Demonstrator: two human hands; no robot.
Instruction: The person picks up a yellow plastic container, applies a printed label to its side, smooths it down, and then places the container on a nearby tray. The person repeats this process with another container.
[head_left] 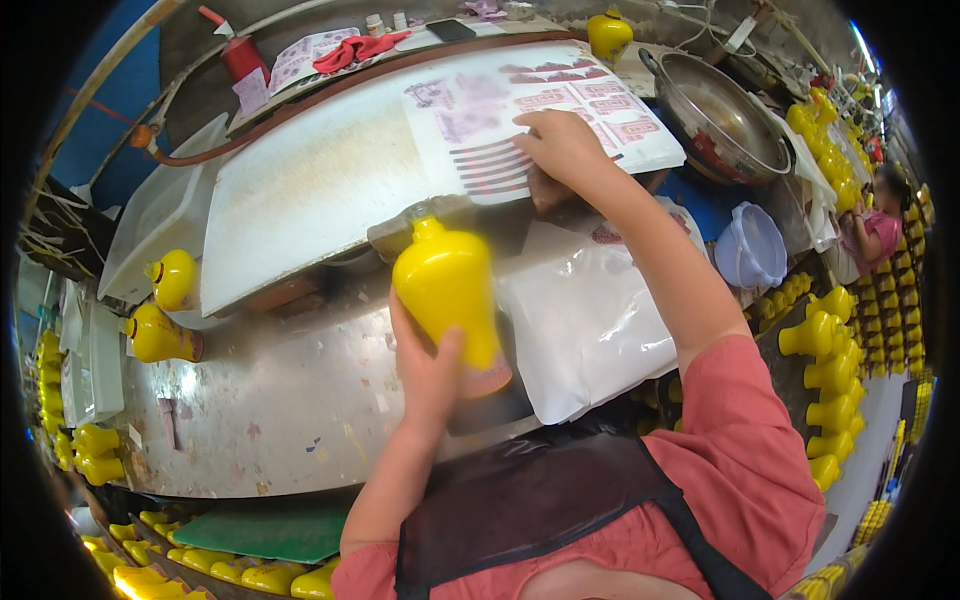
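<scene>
Metal pan (688,128), contents unclear, yellow bottle (447,285), neck away, long axis leaning left, left hand (428,372) clasping it, right hand (562,145) over decals (610,100), grip indeterminable.

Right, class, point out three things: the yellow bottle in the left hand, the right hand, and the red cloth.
Yellow bottle (446,290): head view, on the middle of its body.
Right hand (563,146): head view, on its back.
Red cloth (353,53): head view, on its middle.

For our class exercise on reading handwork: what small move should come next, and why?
Probably, the right hand should pick up one of the dark strips: it is right beside them, while the left hand holds the yellow bottle.
</scene>
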